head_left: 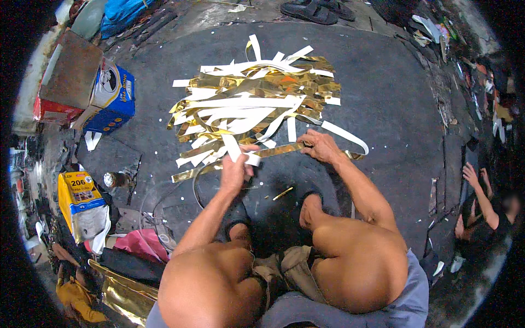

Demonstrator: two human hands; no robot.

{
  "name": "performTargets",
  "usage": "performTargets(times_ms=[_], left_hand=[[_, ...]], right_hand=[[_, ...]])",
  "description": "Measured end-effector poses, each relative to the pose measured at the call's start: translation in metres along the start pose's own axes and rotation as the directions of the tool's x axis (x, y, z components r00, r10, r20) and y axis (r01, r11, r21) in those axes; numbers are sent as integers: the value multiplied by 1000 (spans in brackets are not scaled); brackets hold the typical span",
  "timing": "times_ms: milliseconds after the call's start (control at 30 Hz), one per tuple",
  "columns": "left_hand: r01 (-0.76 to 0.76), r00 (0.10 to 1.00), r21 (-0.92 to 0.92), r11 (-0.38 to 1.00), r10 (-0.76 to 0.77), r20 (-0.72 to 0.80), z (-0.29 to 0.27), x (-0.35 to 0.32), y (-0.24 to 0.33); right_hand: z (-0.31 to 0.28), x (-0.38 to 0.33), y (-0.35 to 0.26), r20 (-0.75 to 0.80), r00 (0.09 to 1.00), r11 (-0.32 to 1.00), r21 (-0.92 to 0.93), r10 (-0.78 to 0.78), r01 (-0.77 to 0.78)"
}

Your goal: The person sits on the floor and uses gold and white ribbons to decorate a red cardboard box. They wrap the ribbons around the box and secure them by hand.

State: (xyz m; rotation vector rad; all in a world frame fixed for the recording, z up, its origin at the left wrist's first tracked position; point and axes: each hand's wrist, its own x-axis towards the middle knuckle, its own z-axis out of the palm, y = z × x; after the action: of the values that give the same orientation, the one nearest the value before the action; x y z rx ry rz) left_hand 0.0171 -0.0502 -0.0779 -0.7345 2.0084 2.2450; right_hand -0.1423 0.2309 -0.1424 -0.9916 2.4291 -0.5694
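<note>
A loose heap of gold and white strips (249, 112) lies on the dark mat in front of me. At the heap's near edge, my left hand (235, 174) is closed on a white strip (231, 147), whose folded end sticks out by the thumb. My right hand (322, 147) pinches a shiny gold strip (281, 149) that runs slantwise toward the left hand. Beyond the right hand, a white strip (347, 135) curves round in a loop. A small gold scrap (283, 193) rests on the mat between my feet.
Left of the heap stands an open blue and white carton (117, 98). Nearer are a yellow and white bag (85, 205), pink cloth (143, 244) and a gold sheet (123, 290). Dark sandals (317, 11) lie at the far edge. Other people (486, 210) sit at right and lower left.
</note>
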Motion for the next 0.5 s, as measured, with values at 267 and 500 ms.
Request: performTargets(times_ms=[267,500], left_hand=[[212,972,-192,958,-227,-56,33,-19,-19],[-3,998,-4,1000,3,61,38,-16,-5]], right_hand=[[28,-9,22,-128,991,999,-8,-39,38],[-42,-17,-79,-120,992,903,429,48,8]])
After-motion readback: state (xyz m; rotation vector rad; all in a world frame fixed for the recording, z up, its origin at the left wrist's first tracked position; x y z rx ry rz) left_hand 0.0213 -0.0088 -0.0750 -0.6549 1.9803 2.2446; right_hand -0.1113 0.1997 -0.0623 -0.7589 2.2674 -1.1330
